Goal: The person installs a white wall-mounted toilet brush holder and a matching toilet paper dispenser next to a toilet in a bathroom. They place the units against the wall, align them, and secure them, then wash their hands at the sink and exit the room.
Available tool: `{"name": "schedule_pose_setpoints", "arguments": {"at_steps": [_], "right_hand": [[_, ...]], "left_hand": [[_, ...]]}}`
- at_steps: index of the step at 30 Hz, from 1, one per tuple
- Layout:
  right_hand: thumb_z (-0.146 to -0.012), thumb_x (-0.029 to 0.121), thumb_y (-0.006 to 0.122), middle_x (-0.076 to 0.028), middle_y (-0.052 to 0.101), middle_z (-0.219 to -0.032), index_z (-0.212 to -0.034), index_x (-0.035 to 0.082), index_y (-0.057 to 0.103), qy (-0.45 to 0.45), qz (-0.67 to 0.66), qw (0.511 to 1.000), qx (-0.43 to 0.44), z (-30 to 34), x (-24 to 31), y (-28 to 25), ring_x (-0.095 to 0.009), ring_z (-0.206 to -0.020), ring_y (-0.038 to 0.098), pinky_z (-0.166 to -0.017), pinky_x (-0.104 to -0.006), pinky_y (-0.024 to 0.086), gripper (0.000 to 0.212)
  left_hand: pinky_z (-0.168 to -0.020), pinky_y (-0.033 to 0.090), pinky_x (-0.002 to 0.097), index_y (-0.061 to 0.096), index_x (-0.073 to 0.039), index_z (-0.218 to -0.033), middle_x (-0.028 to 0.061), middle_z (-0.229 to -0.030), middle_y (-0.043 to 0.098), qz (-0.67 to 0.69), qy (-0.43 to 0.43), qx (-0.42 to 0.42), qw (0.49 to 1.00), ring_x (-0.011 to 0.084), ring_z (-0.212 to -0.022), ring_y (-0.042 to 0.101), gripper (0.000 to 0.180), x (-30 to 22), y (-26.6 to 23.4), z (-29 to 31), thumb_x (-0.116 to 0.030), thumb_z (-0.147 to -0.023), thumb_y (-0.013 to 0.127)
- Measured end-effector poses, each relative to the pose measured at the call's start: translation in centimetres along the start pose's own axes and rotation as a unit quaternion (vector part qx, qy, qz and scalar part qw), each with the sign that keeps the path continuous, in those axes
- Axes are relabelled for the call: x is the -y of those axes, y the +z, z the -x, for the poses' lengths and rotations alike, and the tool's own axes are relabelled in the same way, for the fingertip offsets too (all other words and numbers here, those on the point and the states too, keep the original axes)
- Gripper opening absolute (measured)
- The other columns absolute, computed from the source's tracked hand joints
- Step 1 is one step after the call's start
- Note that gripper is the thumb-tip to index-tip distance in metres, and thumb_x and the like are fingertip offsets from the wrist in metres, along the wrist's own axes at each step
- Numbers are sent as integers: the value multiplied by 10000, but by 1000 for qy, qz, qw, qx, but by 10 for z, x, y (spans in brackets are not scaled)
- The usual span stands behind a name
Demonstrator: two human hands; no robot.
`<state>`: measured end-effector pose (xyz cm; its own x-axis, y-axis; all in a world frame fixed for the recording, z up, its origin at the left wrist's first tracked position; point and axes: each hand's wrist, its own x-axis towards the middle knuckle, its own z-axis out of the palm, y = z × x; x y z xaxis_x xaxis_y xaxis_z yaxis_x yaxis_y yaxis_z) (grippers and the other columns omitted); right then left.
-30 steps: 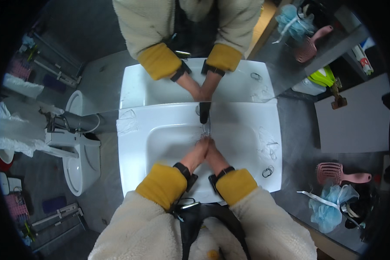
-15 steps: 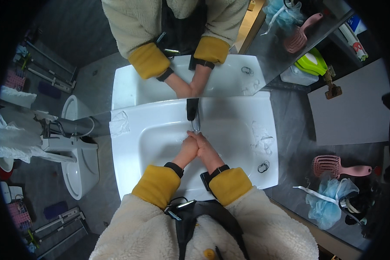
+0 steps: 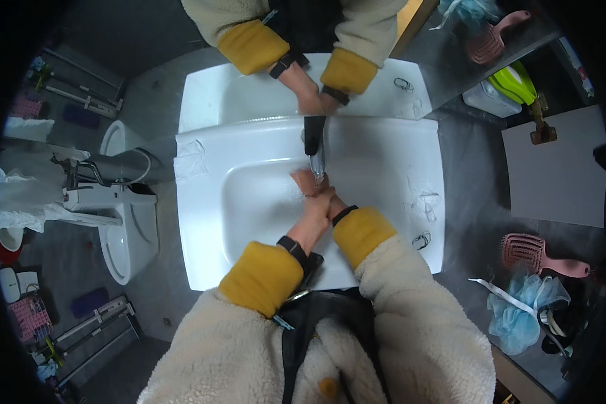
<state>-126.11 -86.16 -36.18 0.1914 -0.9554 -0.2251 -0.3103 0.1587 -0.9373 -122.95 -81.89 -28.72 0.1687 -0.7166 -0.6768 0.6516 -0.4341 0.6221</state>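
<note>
The basin point(image 3: 249, 202) is a white rectangular sink set against a mirror, which repeats the arms and hands along the upper edge of the view. A black tap point(image 3: 314, 138) stands at the middle of the rear rim, and its chrome spout reaches forward over the bowl. Both hands sit in the bowl directly below the spout end, so the work in hand reads as hand washing at the rinse or rub stage. The left hand point(image 3: 311, 210) and right hand point(image 3: 322, 196) are pressed together, palm against palm, with the fingers pointing toward the spout. They hold nothing; neither hand is spread or pinching. The fingertips lie just under the spout tip, touching or nearly touching it; contact cannot be confirmed. Flowing water cannot be confirmed either. Judged from this position, the next move calls for the hands to remain under the outlet and rub over one another, with the yellow cuffs kept back from the wet area. Two hair ties point(image 3: 421, 239) lie on the right rim, well apart from the hands. A pink brush point(image 3: 542, 254) and a blue sponge point(image 3: 518, 310) rest on the grey counter at the right.
</note>
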Motion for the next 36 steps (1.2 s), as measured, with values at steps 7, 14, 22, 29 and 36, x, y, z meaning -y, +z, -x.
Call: {"name": "schedule_pose_setpoints", "arguments": {"at_steps": [7,14,22,29,36], "right_hand": [[-1016,183,508,-97,632,-1039,-1130,1,561,294,-448,825,-180,22,47,11,-221,-940,631,-778,-306,507,221],[-948,86,582,-141,678,-1061,-1076,1,651,-142,5,961,-239,64,38,4,-263,-901,679,-769,-347,561,168],[-847,-2,625,-103,681,-1018,-968,49,643,191,-402,875,-192,38,12,4,-245,-834,676,-654,-352,552,133],[-872,-22,611,-154,691,-1057,-1120,14,637,-17,-224,957,-182,66,26,10,-269,-883,691,-785,-336,574,252],[-791,107,680,-157,694,-955,-943,47,658,-280,247,921,-108,47,15,-23,-336,-834,692,-683,-421,577,165]], "left_hand": [[-706,486,303,547,-55,-1107,42,-893,559,-68,-42,150,985,176,-799,566,136,-20,-36,-20,-141,-1004,527],[-658,491,326,579,-74,-963,32,-806,549,21,-131,115,984,180,-728,558,188,-25,-33,-64,-249,-1019,538],[-852,525,390,616,-42,-995,110,-947,650,86,-136,193,968,267,-887,626,166,8,-36,-60,-202,-983,576],[-710,508,360,551,-99,-803,48,-778,600,54,-185,210,959,224,-737,594,233,-12,-59,-97,-217,-988,472],[-748,527,370,548,-73,-1081,39,-924,620,-108,-128,20,986,211,-801,603,259,-27,-28,-56,-319,-1032,483]]}}
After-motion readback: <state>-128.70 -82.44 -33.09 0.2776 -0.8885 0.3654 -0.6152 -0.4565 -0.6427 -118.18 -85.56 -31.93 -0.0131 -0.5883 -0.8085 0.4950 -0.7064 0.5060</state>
